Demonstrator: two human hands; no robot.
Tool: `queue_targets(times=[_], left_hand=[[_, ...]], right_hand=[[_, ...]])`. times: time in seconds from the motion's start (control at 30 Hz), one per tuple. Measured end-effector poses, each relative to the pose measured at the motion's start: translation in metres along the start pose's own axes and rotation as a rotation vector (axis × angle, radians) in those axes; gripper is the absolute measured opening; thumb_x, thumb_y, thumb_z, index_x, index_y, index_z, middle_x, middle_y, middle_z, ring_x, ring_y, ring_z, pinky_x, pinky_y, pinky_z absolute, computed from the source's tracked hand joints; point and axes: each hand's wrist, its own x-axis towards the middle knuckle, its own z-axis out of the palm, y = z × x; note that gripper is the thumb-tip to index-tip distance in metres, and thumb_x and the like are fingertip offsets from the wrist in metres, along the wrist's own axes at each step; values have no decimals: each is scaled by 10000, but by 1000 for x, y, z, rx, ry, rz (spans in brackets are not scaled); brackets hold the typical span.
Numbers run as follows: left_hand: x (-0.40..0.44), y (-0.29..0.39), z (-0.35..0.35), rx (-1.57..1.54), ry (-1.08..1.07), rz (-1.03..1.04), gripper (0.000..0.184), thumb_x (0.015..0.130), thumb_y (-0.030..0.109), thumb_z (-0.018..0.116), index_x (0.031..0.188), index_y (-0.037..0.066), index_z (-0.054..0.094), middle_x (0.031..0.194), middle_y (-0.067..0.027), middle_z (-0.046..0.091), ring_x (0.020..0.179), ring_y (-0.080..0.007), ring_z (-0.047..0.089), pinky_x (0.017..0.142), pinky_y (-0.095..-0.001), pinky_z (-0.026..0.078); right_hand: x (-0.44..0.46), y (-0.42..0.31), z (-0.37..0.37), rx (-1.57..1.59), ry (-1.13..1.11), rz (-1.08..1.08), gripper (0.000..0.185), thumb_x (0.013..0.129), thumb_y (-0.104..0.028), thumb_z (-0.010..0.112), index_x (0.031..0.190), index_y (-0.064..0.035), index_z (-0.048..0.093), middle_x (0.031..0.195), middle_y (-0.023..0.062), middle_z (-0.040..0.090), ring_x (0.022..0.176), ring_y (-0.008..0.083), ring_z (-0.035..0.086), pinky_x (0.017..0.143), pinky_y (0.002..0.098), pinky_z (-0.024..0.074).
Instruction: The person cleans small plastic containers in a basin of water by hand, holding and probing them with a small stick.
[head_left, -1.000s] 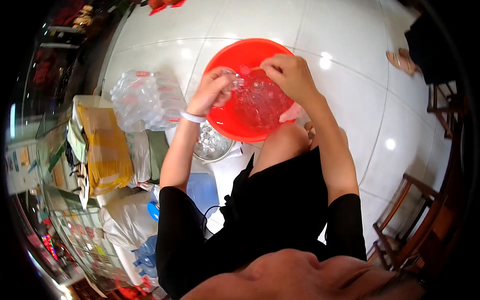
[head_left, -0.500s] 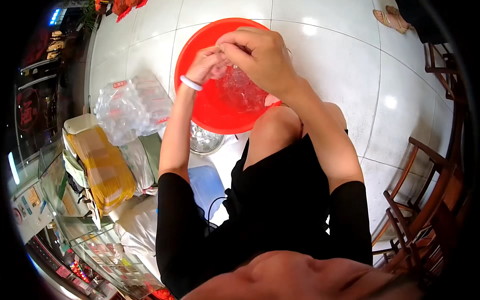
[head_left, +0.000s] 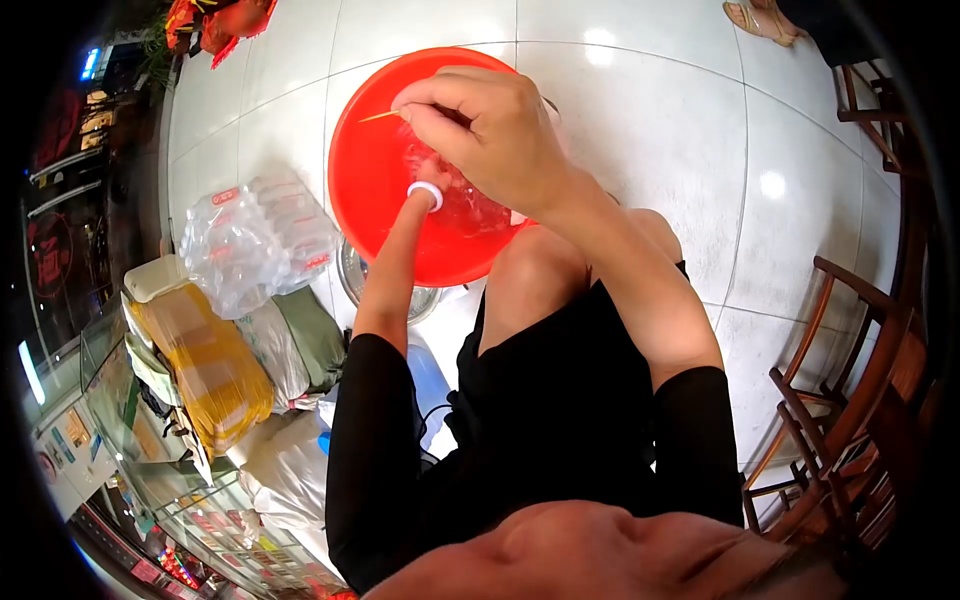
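A large red basin point(head_left: 365, 205) stands on the tiled floor in front of my knees, with clear, glassy pieces point(head_left: 470, 212) in it. Between the thumb and forefinger of my right hand point(head_left: 490, 125), held above the basin, is a thin wooden stick point(head_left: 379, 116) that points left. My left hand point(head_left: 432, 170), with a white band at the wrist, reaches down into the basin among the clear pieces; its fingers are mostly hidden behind my right hand and blurred. Partly behind my left forearm, a metal bowl point(head_left: 352, 270) sits beside the basin.
Plastic-wrapped clear bottles point(head_left: 255, 240) lie left of the basin. Nearer on the left are a yellow-taped box point(head_left: 205, 365), bags and a glass display case. Wooden chairs point(head_left: 835, 400) stand at the right. Another person's sandalled foot point(head_left: 762, 22) is at the upper right.
My left hand has moved away from my right fingertips and down into the basin. The stick now shows clearly in my right hand. The view has shifted, and the basin appears further left.
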Motion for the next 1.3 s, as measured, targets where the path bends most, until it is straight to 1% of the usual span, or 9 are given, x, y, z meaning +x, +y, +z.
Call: queue_targets(times=[0.03,0.07,0.13,0.17,0.23,0.27,0.63,1.0,1.3], left_hand=[[4,-2,6,-142,4,-149,351,574,-32,685,895,-14,543,733,-93,611,722,-189,599,616,-296,482],[8,-5,11,-143,-2,-146,351,574,-32,685,895,-14,543,733,-93,611,722,-189,599,616,-296,482],[11,-10,19,-151,14,-111,332,626,33,657,936,-23,553,768,-135,630,701,-237,613,631,-340,485],[12,-13,22,-152,11,-113,332,626,33,657,936,-23,553,768,-135,630,701,-237,613,631,-340,485],[21,-32,30,101,162,-141,370,654,143,652,978,-13,566,812,-176,630,754,-290,617,647,-371,484],[26,-40,33,100,163,-146,370,654,143,652,978,-13,566,812,-176,630,754,-290,617,647,-371,484],[13,-15,37,212,153,-210,372,664,172,642,982,-6,568,842,-179,621,782,-295,608,669,-376,478],[10,-5,41,281,152,-239,376,673,201,633,986,2,569,871,-182,613,809,-300,599,691,-381,473],[6,-5,38,306,163,-253,380,681,224,624,989,8,570,895,-185,605,832,-304,592,708,-385,469]], right_hand=[[-1,-1,0,-4,2,4,80,776,-63,558,778,-6,614,586,40,562,471,95,543,433,208,401],[0,0,0,-1,-3,12,79,779,-64,556,777,-9,613,583,35,559,461,93,545,425,207,401],[1,2,0,-1,-8,23,79,781,-64,555,776,-12,613,579,30,557,451,92,546,418,206,401],[1,2,0,-11,-11,20,81,784,-68,554,772,-15,613,578,27,556,456,91,552,420,203,398],[1,2,1,-18,-15,18,84,786,-73,552,768,-19,614,578,23,555,461,90,557,421,200,395],[1,2,2,-33,-21,12,86,788,-78,552,766,-23,614,577,21,553,462,90,560,422,199,392],[0,5,5,-44,-29,-13,85,789,-82,552,759,-30,612,566,13,542,450,96,553,426,205,386],[0,7,6,-142,-13,-100,70,763,-89,578,769,-33,620,577,35,554,480,120,530,446,232,395],[0,7,6,-128,-32,-81,71,771,-74,566,773,-25,618,567,37,550,467,116,539,435,219,393]])
